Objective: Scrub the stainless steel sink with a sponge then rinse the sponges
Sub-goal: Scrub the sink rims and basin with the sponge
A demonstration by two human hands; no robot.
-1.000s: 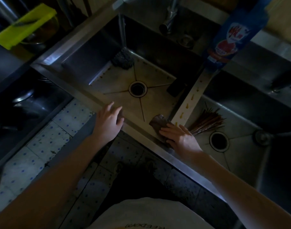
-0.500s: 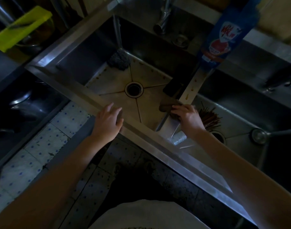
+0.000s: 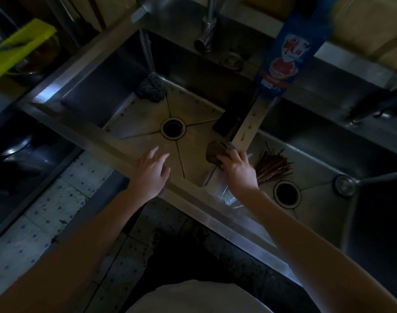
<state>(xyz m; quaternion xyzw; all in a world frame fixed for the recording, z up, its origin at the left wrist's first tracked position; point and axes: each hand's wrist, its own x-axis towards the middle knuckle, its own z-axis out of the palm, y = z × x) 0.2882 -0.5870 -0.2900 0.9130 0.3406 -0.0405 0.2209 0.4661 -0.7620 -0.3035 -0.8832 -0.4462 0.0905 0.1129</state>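
A stainless steel double sink fills the view; its left basin [image 3: 145, 123] has a round drain [image 3: 173, 128]. My right hand [image 3: 238, 170] holds a brown sponge [image 3: 213, 152] against the right wall of that basin, beside the divider [image 3: 249, 125]. My left hand [image 3: 151, 175] rests with relaxed fingers on the sink's front rim [image 3: 107, 143]. A dark scouring pad [image 3: 150, 88] lies in the basin's far left corner. A dark flat sponge [image 3: 225, 125] leans against the divider wall.
A bundle of chopsticks [image 3: 273, 166] lies in the right basin near its drain [image 3: 286, 193]. A blue detergent bottle [image 3: 287, 53] stands on the divider's far end. The faucet [image 3: 207, 35] hangs over the back. A yellow-green board [image 3: 17, 48] sits at far left.
My right hand moved the sponge from the front corner of the left basin up along the divider wall, then back a little toward me. The left hand stayed on the rim.
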